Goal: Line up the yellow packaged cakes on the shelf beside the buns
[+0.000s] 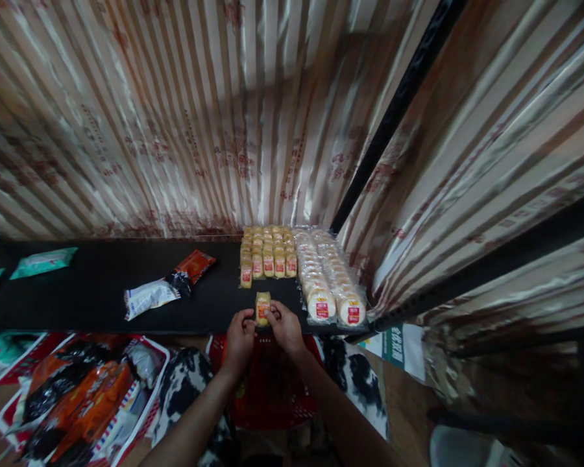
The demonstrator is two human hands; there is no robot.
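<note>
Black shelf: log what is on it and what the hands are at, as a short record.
Surface: black shelf
In hand: yellow snack packet, red label showing
Right hand: fingers on the packet's right side
Left hand: fingers at its left edge, grip unclear
Beyond the hands: yellow packets in rows
Right of those: two rows of round white crackers, clear-wrapped
Farther left: white packet, orange-and-black packet, green packets

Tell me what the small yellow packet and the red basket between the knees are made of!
Yellow packet: probably thin plastic film, from its red print; gloss unclear. Red basket: likely stiff, dull-looking moulded plastic, with neat rows of holes.
</note>
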